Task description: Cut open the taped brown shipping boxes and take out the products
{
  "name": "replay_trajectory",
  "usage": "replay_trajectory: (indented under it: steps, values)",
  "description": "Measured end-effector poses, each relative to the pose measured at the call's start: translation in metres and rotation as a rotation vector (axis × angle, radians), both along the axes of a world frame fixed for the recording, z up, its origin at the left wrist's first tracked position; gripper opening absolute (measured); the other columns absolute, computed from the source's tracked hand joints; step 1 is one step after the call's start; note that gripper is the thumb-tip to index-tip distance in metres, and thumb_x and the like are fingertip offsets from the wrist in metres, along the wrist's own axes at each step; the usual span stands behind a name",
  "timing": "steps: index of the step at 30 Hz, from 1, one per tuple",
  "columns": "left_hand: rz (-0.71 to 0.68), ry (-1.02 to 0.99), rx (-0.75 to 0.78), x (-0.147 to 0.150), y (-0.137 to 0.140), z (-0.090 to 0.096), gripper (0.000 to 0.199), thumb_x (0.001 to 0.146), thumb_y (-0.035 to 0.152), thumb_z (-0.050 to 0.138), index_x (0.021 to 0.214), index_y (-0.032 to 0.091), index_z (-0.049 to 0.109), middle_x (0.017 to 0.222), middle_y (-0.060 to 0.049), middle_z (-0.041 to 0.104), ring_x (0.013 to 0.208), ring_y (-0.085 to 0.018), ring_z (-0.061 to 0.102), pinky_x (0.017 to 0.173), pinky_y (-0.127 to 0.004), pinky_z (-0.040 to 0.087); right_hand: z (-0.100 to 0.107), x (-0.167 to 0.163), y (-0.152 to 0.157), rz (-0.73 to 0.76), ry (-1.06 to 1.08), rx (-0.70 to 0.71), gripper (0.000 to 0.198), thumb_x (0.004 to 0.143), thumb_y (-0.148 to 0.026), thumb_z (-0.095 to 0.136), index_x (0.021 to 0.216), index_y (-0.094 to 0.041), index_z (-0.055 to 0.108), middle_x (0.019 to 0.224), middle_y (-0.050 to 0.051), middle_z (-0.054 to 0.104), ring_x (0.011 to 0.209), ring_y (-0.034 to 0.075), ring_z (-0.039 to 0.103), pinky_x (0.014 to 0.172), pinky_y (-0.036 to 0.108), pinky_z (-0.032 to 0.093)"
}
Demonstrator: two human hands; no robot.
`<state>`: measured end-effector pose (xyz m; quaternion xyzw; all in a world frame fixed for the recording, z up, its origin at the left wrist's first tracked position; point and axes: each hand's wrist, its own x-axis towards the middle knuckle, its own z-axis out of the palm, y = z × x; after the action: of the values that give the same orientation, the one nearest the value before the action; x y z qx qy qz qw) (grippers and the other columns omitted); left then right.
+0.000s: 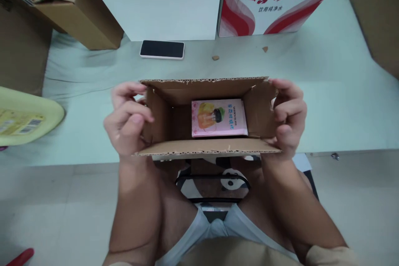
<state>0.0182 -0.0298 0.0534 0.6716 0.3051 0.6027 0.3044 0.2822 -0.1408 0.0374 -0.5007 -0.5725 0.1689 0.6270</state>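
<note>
An open-topped brown cardboard box (205,146) with ragged upper edges sits at the front of the table, between my two hands. Inside it, towards the right end, lies a small pink printed box (219,118) showing a drinking cup. My left hand (128,118) grips the cardboard box's left end, fingers curled at the rim. At the opposite end my right hand (288,116) is closed on the right wall in the same way. Parts of both hands' fingers are hidden behind the cardboard.
Behind lie a smartphone (162,50) and two cardboard scraps. White cartons, one with red printing (274,4), stand along the back. Brown cardboard boxes (77,12) are at the back left, a yellow bottle (28,116) at the left. The table's front edge runs beneath my wrists.
</note>
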Motion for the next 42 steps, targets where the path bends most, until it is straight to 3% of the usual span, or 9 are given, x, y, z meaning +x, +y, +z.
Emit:
replay_trajectory:
  steps: [4, 7, 9, 13, 18, 23, 27, 33, 42]
  values:
    - [0.205, -0.218, 0.19, 0.008, -0.003, 0.023, 0.026, 0.071, 0.035, 0.072, 0.057, 0.018, 0.059, 0.079, -0.004, 0.057, 0.07, -0.014, 0.055, 0.065, -0.034, 0.046, -0.004, -0.001, 0.005, -0.09, 0.14, 0.159, 0.035, 0.088, -0.05, 0.064, 0.085, -0.025, 0.039, 0.141, 0.001, 0.049, 0.142, 0.033, 0.049, 0.121, 0.061, 0.035]
    - [0.161, -0.13, 0.258, 0.023, -0.021, 0.072, 0.014, 0.067, 0.028, 0.074, 0.062, 0.021, 0.062, 0.064, 0.001, 0.053, 0.054, -0.011, 0.048, 0.051, -0.03, 0.035, -0.008, 0.002, 0.005, -0.094, 0.114, 0.096, 0.029, 0.087, -0.05, 0.065, 0.102, -0.03, 0.049, 0.149, 0.002, 0.046, 0.148, 0.035, 0.044, 0.12, 0.062, 0.037]
    - [0.17, 0.293, -0.11, 0.041, -0.034, 0.111, 0.006, 0.079, 0.021, 0.07, 0.074, 0.023, 0.069, 0.07, 0.0, 0.062, 0.062, -0.014, 0.055, 0.054, -0.031, 0.038, -0.012, 0.004, 0.004, -0.069, 0.126, 0.074, 0.04, 0.087, -0.049, 0.065, 0.121, -0.035, 0.05, 0.156, 0.003, 0.042, 0.153, 0.034, 0.036, 0.121, 0.061, 0.036]
    - [-0.566, 0.985, -0.614, 0.089, -0.028, 0.157, 0.028, 0.081, 0.049, 0.07, 0.069, 0.024, 0.069, 0.063, -0.002, 0.065, 0.051, -0.016, 0.057, 0.045, -0.029, 0.042, -0.021, 0.003, 0.003, 0.008, 0.16, 0.088, 0.064, 0.088, -0.045, 0.061, 0.147, -0.039, 0.037, 0.164, 0.004, 0.037, 0.154, 0.032, 0.036, 0.121, 0.058, 0.039]
    - [-0.629, 1.285, -0.842, 0.132, 0.001, 0.137, 0.036, 0.082, 0.052, 0.063, 0.061, 0.023, 0.066, 0.061, -0.005, 0.065, 0.048, -0.016, 0.053, 0.044, -0.028, 0.039, -0.02, 0.004, 0.003, 0.028, 0.136, 0.065, 0.068, 0.091, -0.039, 0.056, 0.154, -0.037, 0.031, 0.167, 0.005, 0.035, 0.154, 0.032, 0.038, 0.122, 0.056, 0.04]
    - [-0.39, 1.552, -0.948, 0.165, 0.001, 0.101, 0.049, 0.08, 0.056, 0.066, 0.046, 0.022, 0.057, 0.052, -0.006, 0.058, 0.043, -0.018, 0.05, 0.049, -0.034, 0.039, -0.015, 0.009, 0.003, 0.02, 0.046, 0.006, 0.072, 0.089, -0.035, 0.055, 0.156, -0.034, 0.029, 0.164, 0.007, 0.038, 0.158, 0.033, 0.03, 0.126, 0.06, 0.033]
    - [-0.297, 1.6, -1.025, 0.188, -0.005, 0.089, 0.053, 0.087, 0.049, 0.06, 0.043, 0.021, 0.048, 0.048, -0.006, 0.05, 0.042, -0.017, 0.047, 0.053, -0.036, 0.04, -0.015, 0.009, 0.005, 0.014, 0.034, 0.026, 0.069, 0.09, -0.033, 0.05, 0.156, -0.034, 0.028, 0.163, 0.007, 0.04, 0.158, 0.03, 0.03, 0.127, 0.058, 0.033]
    - [-0.284, 1.671, -0.974, 0.186, -0.007, 0.08, 0.056, 0.083, 0.06, 0.062, 0.045, 0.021, 0.05, 0.046, -0.007, 0.051, 0.048, -0.021, 0.056, 0.055, -0.034, 0.046, -0.016, 0.006, 0.009, 0.031, 0.135, 0.092, 0.065, 0.085, -0.026, 0.048, 0.149, -0.034, 0.035, 0.16, 0.004, 0.041, 0.159, 0.03, 0.028, 0.13, 0.057, 0.027]
    - [-0.239, 1.718, -0.947, 0.177, -0.011, 0.078, 0.067, 0.085, 0.075, 0.037, 0.052, 0.021, 0.057, 0.05, -0.008, 0.056, 0.057, -0.024, 0.066, 0.057, -0.034, 0.05, -0.017, 0.0, 0.013, 0.002, 0.138, 0.174, 0.064, 0.077, -0.018, 0.05, 0.139, -0.031, 0.042, 0.148, 0.008, 0.05, 0.153, 0.028, 0.039, 0.128, 0.054, 0.033]
